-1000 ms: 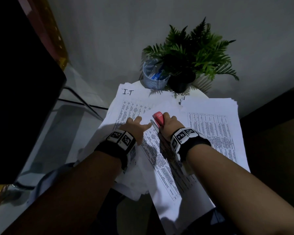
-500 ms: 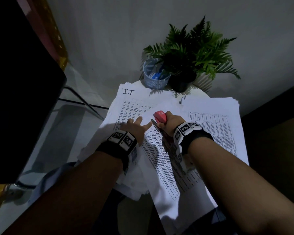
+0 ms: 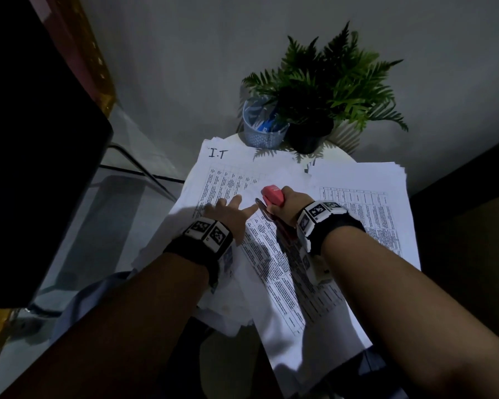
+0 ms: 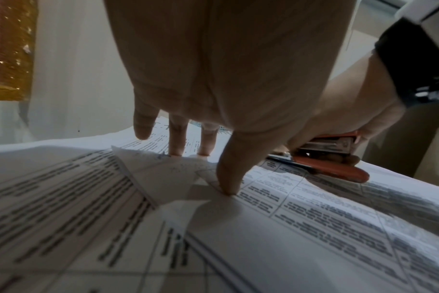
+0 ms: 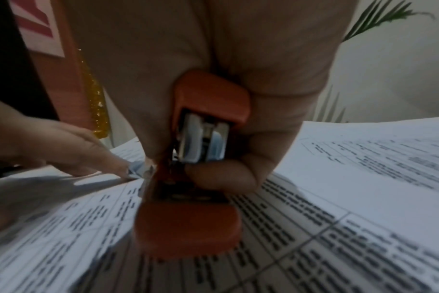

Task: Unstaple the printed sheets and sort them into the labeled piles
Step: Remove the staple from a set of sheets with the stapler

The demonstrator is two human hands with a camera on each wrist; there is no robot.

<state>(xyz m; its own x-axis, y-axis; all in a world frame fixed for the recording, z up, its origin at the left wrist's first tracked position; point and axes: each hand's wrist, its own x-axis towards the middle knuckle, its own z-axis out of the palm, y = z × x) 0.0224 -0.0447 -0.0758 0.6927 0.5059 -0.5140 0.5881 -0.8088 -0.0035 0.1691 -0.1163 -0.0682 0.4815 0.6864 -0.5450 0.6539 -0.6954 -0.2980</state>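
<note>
Far end of my little round white table (image 3: 339,154) there's a fern in a dark pot (image 3: 323,90), with a perforated blue-grey cup (image 3: 260,131) of blue stuff just left of it, touching. Big black slab (image 3: 32,139) fills my left, gold glittery trim (image 3: 94,57) behind it.

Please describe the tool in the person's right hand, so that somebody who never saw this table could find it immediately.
Start at the green fern plant by the wall, then come down over the white printed sheets. The small red-orange plastic stapler sits gripped in the right hand. It is the only coloured thing on the paper.
</note>
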